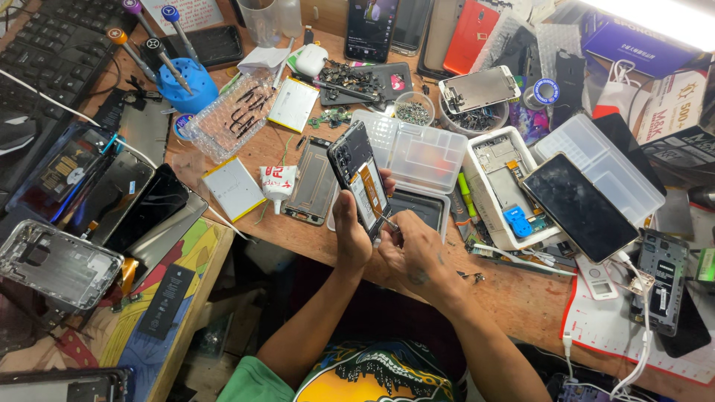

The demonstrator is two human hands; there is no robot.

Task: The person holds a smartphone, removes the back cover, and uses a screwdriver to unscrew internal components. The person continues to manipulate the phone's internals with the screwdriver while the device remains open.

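Opened phone, held over worktop (298, 238)

Left hand (350, 237) fingers clamped on phone (360, 179), frame centre; right hand (413, 253), at 4 o'clock, fingers pinched on thin tool (388, 221); clear plastic box (417, 152) at 1 o'clock.

Just beyond the fingers lies a clear plastic parts box (421, 152), with a white tray (477, 190) holding a stripped phone frame to their right and a dark-screened phone (579, 207) leaning further right. Left of the fingers: a bare phone frame (313, 182), a small white glue tube (277, 182), a flat white battery (233, 187). Far up-left of the fingers stands a blue screwdriver holder (182, 85) beside a black keyboard (56, 45); a silver phone back cover (56, 262) sits well down-left.
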